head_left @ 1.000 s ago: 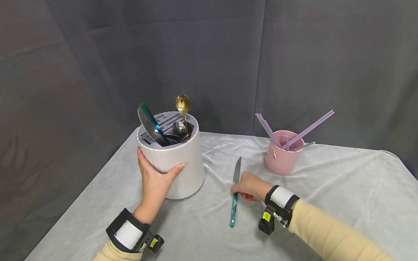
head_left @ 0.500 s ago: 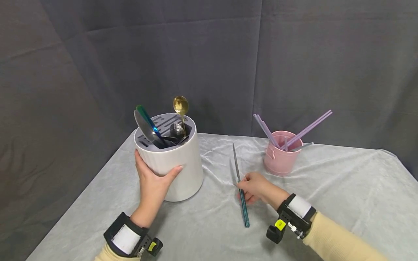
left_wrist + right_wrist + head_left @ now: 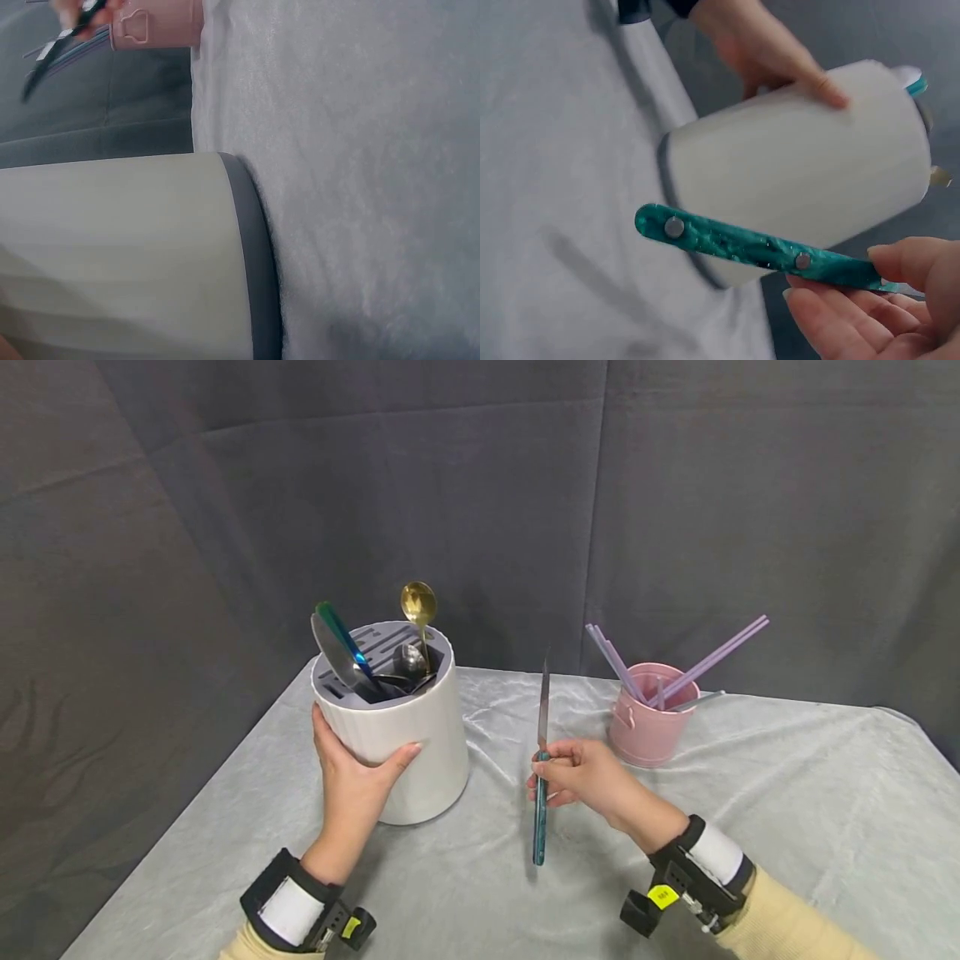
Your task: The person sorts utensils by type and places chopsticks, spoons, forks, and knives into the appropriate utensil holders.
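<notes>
My right hand [image 3: 588,779] pinches a knife [image 3: 541,802] near the top of its marbled teal handle, with the blade pointing away from me. In the right wrist view, thumb and fingers meet at the blade end of the riveted handle [image 3: 727,241], which is raised off the cloth. My left hand [image 3: 358,777] grips the near left side of a white cylindrical utensil holder [image 3: 431,752], thumb spread across its front. From its slotted grey top stick out a gold spoon [image 3: 417,602], a silver spoon [image 3: 409,661] and a blue-green handled utensil [image 3: 341,631].
A pink bucket [image 3: 647,735] with several purple straws [image 3: 708,662] stands behind my right hand. Wrinkled pale grey cloth [image 3: 787,810] covers the table, and a dark curtain [image 3: 480,510] hangs along its back and left side.
My right hand has picked the knife up off the cloth and raised it, turning the blade on edge. The left hand stays on the holder.
</notes>
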Tool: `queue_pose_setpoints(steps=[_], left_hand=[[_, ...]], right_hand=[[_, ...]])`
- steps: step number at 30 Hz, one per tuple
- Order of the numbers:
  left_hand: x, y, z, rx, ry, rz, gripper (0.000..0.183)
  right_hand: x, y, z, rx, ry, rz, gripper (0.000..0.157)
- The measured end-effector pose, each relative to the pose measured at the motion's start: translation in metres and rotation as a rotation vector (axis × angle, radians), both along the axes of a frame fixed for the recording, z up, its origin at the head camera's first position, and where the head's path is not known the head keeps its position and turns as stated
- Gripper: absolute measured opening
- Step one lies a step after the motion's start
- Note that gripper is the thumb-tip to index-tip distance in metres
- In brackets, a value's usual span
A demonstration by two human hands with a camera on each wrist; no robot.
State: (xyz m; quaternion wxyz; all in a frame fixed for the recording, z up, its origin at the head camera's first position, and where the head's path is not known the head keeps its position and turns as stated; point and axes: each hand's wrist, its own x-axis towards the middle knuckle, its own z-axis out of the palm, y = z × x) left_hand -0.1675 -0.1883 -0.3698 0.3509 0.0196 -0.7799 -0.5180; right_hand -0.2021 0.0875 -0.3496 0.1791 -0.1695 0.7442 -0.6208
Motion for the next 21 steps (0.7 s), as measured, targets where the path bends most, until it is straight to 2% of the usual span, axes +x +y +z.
queue_pose_setpoints(steps=[4,6,10,13,17,21], left_hand=[[0.001,0.000,0.000,0.000,0.004,0.000,0.124],[0.001,0.000,0.000,0.000,0.010,-0.002,0.124],[0.001,-0.001,-0.001,0.002,0.022,-0.001,0.126],[0.001,-0.001,-0.002,0.012,0.030,-0.008,0.128],[0.001,0.001,-0.005,0.025,0.035,-0.018,0.132],[0.000,0.005,-0.006,0.028,0.042,-0.030,0.135]], right_hand=[[0.003,-0.014,0.027,-0.008,0.126,-0.027,0.014],[0.006,-0.023,0.045,-0.054,0.190,-0.051,0.013],[0.011,-0.047,0.088,-0.239,0.328,-0.098,0.011],[0.013,-0.066,0.113,-0.395,0.423,-0.124,0.009],[0.012,-0.091,0.127,-0.457,0.553,-0.156,0.010],[0.010,-0.111,0.125,-0.395,0.619,-0.165,0.012]])
